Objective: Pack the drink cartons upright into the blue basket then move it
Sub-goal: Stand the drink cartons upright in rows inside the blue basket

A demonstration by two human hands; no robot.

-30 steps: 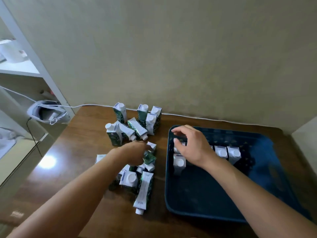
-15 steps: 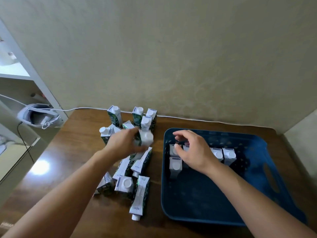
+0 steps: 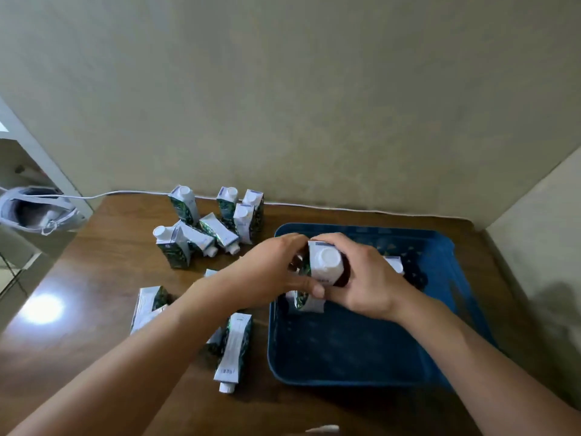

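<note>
Presently, item: drink carton (image 3: 325, 262), centre frame, upright, cap up, above the blue basket's (image 3: 345, 350) left rim. Our left hand (image 3: 270, 275) and right hand (image 3: 364, 278) both curl round its sides. We judge it stiff card, light to moderate, smooth; grip the flat side walls, not the cap. Further cartons (image 3: 232, 350) lie lower left; packed ones sit mostly hidden under our hands.

A white-topped drink carton (image 3: 325, 262) with green-patterned sides sat upright over the far-left corner of the blue basket (image 3: 355, 350), gripped from both sides. Another carton (image 3: 306, 302) stood just nearer, inside the basket. Left of the basket, several cartons stood upright far off (image 3: 185, 204); others lay flat nearer (image 3: 233, 350).
</note>
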